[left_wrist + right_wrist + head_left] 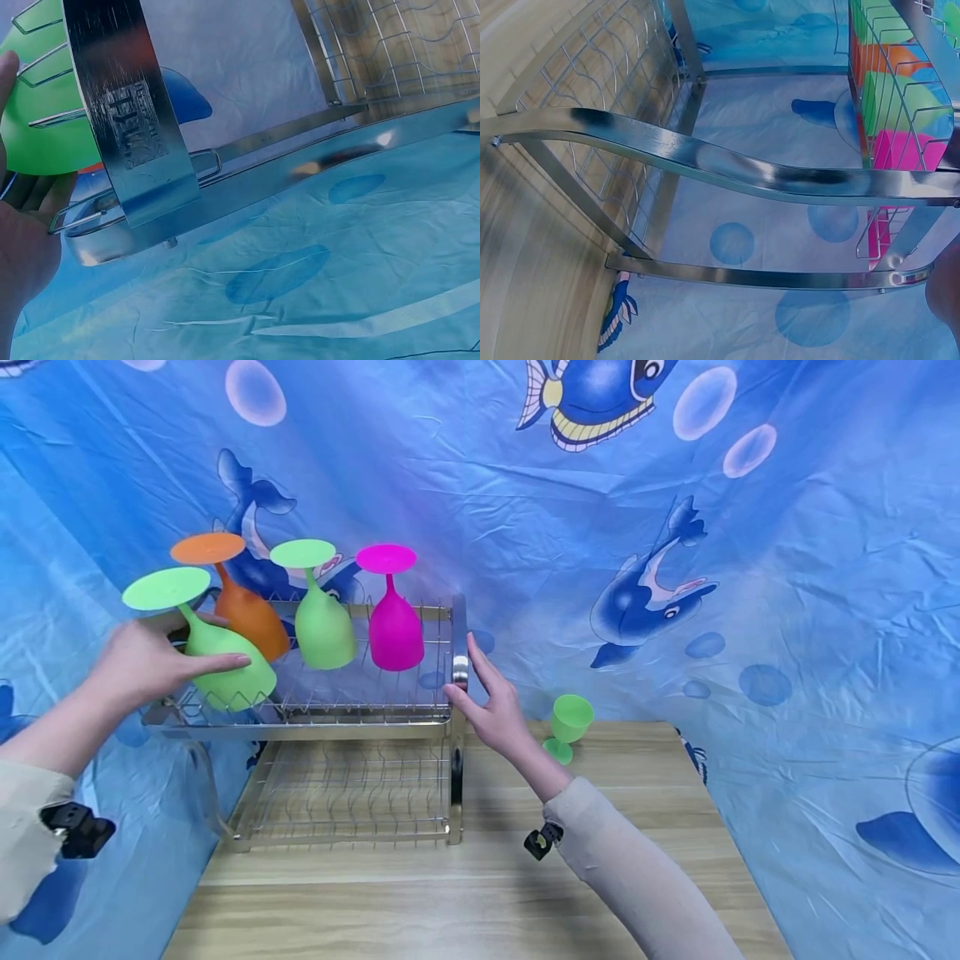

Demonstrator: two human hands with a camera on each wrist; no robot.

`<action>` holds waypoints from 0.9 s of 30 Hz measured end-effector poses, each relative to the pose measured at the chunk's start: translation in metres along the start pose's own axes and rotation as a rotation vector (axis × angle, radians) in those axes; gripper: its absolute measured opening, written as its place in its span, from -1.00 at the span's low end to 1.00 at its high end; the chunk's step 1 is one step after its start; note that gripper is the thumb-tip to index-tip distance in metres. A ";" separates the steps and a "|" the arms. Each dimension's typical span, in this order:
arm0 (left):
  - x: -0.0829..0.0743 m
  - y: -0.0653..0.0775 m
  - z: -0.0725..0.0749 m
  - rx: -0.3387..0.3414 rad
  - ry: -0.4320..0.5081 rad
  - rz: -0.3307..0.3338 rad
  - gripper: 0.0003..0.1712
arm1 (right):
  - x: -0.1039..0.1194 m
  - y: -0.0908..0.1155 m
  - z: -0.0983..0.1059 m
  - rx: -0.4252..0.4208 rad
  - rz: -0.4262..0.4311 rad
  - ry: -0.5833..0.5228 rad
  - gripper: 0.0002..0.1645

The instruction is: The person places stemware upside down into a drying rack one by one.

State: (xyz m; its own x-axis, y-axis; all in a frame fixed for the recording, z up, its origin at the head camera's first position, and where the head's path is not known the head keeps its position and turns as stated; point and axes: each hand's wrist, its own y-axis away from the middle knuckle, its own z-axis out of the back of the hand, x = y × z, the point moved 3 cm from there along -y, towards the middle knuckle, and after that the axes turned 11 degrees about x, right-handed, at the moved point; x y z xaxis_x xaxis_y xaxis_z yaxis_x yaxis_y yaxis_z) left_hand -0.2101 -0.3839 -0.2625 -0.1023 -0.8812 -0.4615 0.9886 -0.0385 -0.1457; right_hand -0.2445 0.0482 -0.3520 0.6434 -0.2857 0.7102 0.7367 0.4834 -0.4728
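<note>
My left hand (150, 656) grips a light green goblet (232, 672) at the left end of the rack's top tier. That goblet is upside down and tilted, its foot up to the left; the thumb lies across the bowl. In the left wrist view, the green bowl (45, 139) shows behind the wires. My right hand (495, 710) touches the right side post of the metal dish rack (375, 727), fingers fairly straight. Beside the held goblet, an orange goblet (251, 618), another green goblet (324, 627) and a magenta goblet (396, 631) stand upside down on the top tier.
A small green goblet (572, 718) stands upright on the wooden table (480, 910), right of the rack near the back edge. The rack's lower wire tier (352, 802) sits close above the table. A blue sea-print curtain (810, 610) surrounds the table at the back and sides.
</note>
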 end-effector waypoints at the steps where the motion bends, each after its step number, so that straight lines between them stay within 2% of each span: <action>1: 0.000 0.001 0.000 0.002 -0.015 0.017 -0.24 | 0.000 0.000 0.000 -0.001 0.000 -0.001 -0.03; 6: -0.003 0.008 -0.001 0.008 -0.059 0.088 -0.15 | 0.001 0.001 0.001 0.009 -0.020 -0.007 -0.02; 12: -0.005 0.019 0.002 0.016 -0.070 0.126 -0.03 | 0.002 0.001 0.002 0.018 -0.036 0.002 -0.01; 15: -0.006 0.026 0.004 0.013 -0.045 0.142 0.06 | 0.001 0.000 0.000 0.014 -0.038 0.003 -0.02; 18: -0.010 0.038 0.005 -0.013 -0.002 0.157 0.14 | 0.000 -0.001 -0.001 0.009 -0.035 0.007 -0.02; 21: -0.015 0.054 0.005 -0.039 0.057 0.165 0.13 | 0.000 -0.001 -0.001 0.005 -0.023 0.009 -0.02; 27: -0.032 0.084 -0.004 -0.083 0.079 0.127 0.04 | 0.000 -0.002 -0.001 -0.008 -0.013 0.006 -0.03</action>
State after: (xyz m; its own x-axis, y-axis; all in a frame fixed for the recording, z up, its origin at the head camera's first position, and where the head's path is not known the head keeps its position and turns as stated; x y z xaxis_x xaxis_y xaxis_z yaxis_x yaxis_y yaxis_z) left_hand -0.1242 -0.3568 -0.2636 0.0115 -0.8368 -0.5474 0.9819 0.1129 -0.1519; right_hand -0.2456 0.0462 -0.3518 0.6346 -0.2967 0.7136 0.7469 0.4726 -0.4677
